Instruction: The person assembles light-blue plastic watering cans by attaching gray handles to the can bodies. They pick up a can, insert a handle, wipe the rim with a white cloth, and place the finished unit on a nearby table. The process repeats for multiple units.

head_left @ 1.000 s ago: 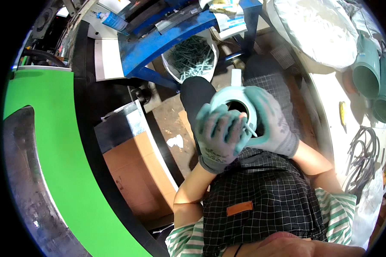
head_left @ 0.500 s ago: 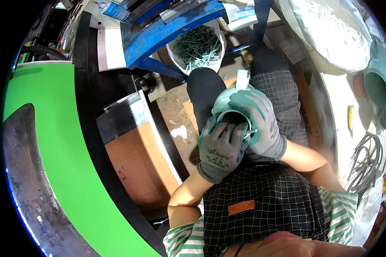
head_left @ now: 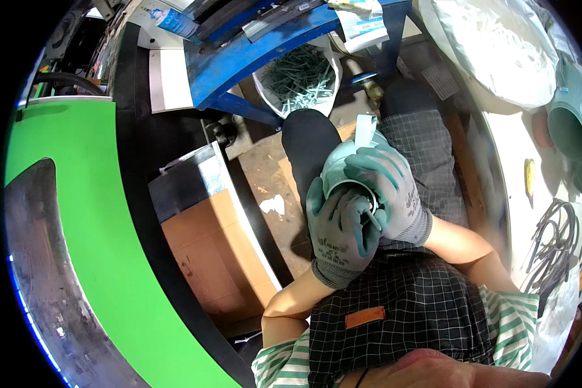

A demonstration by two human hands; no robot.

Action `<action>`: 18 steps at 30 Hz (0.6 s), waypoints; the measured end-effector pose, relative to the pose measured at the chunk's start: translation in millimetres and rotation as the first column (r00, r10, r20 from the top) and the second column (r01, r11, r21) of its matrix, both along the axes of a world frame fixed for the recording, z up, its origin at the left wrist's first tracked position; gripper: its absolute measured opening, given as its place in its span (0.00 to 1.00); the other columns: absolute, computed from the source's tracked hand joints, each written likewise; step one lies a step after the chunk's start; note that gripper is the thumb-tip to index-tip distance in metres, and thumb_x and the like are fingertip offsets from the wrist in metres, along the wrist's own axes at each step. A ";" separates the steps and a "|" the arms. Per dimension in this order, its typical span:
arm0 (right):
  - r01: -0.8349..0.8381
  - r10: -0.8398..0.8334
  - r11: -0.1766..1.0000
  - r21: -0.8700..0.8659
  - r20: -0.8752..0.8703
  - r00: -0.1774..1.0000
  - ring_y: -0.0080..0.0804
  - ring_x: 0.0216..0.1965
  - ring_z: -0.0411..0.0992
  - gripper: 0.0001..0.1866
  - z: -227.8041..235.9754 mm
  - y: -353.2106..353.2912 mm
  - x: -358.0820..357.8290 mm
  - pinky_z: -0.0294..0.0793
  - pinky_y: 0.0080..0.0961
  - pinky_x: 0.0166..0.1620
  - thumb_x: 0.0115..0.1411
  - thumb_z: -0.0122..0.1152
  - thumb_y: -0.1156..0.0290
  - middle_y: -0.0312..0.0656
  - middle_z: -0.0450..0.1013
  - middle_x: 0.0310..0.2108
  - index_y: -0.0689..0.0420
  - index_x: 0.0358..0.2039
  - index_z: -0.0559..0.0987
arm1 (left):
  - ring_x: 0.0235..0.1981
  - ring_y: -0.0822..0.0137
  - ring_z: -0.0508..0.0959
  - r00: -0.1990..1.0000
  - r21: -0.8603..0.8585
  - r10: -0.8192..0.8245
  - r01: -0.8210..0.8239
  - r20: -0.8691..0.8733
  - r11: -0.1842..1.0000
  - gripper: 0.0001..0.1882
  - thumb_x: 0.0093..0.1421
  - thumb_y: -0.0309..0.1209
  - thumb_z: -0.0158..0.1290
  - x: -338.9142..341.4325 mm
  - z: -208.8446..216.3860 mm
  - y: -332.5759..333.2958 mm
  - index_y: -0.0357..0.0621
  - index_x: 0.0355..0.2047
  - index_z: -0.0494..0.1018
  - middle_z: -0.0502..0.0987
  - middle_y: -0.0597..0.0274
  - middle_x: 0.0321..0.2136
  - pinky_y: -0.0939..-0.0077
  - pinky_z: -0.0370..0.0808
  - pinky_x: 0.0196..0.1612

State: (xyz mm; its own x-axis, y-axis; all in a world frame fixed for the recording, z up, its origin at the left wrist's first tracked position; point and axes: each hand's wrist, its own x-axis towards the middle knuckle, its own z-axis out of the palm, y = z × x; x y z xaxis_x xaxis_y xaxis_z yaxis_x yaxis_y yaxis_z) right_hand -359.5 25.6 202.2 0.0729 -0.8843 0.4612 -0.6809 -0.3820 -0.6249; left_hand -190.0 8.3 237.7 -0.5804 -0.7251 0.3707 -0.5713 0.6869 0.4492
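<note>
A pale green plastic tube (head_left: 335, 169) lies tilted between my thighs, its round mouth facing me and a flat tab (head_left: 366, 128) sticking up at the far end. My right hand (head_left: 396, 194), in a grey and green work glove, is curled over its right side. My left hand (head_left: 343, 234), gloved alike, is bent at the mouth, with fingertips reaching over the rim. A short, thin green strip (head_left: 374, 221) shows by the left thumb, seemingly pinched there. The inside of the tube is mostly hidden by the fingers.
Ahead, a white bin (head_left: 333, 97) of short green sticks stands under a blue bench (head_left: 239, 55). Cardboard (head_left: 213, 239) lies left, beside a bright green panel (head_left: 90, 213). On the right are a bag of white parts (head_left: 498, 52), larger green tubes (head_left: 569, 116), yellow snips (head_left: 529, 178) and dark cables (head_left: 549, 239).
My left hand has drawn back a little toward me and turned, its fingers coming partly out of the mouth. The thumb and thin strip show more. My right hand stays on the tube.
</note>
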 end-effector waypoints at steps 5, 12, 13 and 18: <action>0.007 -0.004 0.999 -0.043 0.070 0.998 0.54 0.60 0.71 0.26 3.3 -0.2 -3.2 0.69 0.53 0.62 0.56 0.69 0.57 0.49 0.73 0.58 0.57 0.53 0.80 | 0.47 0.49 0.80 0.992 0.074 -0.122 0.125 -0.044 0.989 0.14 0.58 0.35 0.64 4.4 3.2 -2.8 0.46 0.40 0.75 0.81 0.54 0.39 0.36 0.63 0.67; -0.011 0.014 0.998 -0.066 0.045 0.999 0.53 0.58 0.73 0.30 7.1 -0.4 -1.6 0.71 0.52 0.61 0.50 0.72 0.58 0.47 0.75 0.56 0.56 0.53 0.79 | 0.48 0.56 0.78 0.919 0.056 -0.391 0.388 0.048 0.920 0.17 0.53 0.39 0.66 28.8 0.0 -22.8 0.47 0.39 0.77 0.80 0.61 0.39 0.33 0.67 0.61; -0.046 0.049 0.997 -0.065 0.046 0.998 0.53 0.58 0.73 0.30 6.2 -1.0 -2.5 0.70 0.53 0.61 0.50 0.72 0.58 0.47 0.75 0.56 0.55 0.53 0.79 | 0.49 0.58 0.77 0.886 0.052 -0.459 0.456 0.067 0.888 0.17 0.53 0.39 0.66 31.4 4.5 -28.8 0.47 0.41 0.78 0.79 0.63 0.40 0.31 0.69 0.59; -0.119 0.122 0.991 -0.055 0.045 0.992 0.53 0.57 0.73 0.31 9.0 -3.2 -6.6 0.69 0.54 0.62 0.47 0.71 0.58 0.46 0.75 0.55 0.54 0.53 0.79 | 0.47 0.63 0.76 0.740 -0.078 -0.648 0.668 0.179 0.740 0.15 0.54 0.43 0.62 31.8 3.5 -48.9 0.57 0.41 0.78 0.77 0.68 0.37 0.35 0.71 0.54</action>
